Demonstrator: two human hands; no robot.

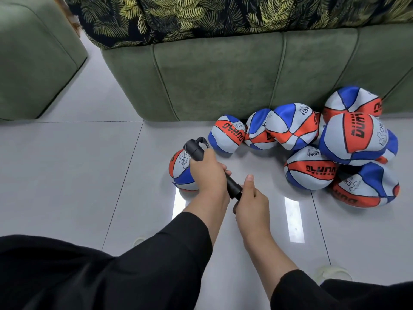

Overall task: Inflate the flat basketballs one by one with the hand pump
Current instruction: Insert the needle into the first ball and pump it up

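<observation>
The left hand (pixel 209 173) grips the pump (pixel 199 151) barrel, the right hand (pixel 251 201) its handle; light, rigid plastic, likely (hose end hidden) joined to the soft ball (pixel 182 173) on the floor (pixel 89 175).

The balls have words on them; the big ball at the right (pixel 355 137) shows "DUHAO" in black on its orange stripe, with "CHIL" beside it; the ball below it (pixel 310 167) says "DUHAO" upside down, and "LDREN" on grey; a ball by the sofa (pixel 292 125) says "REN"; the small left ball (pixel 226 133) says "DUHAO" too.
</observation>
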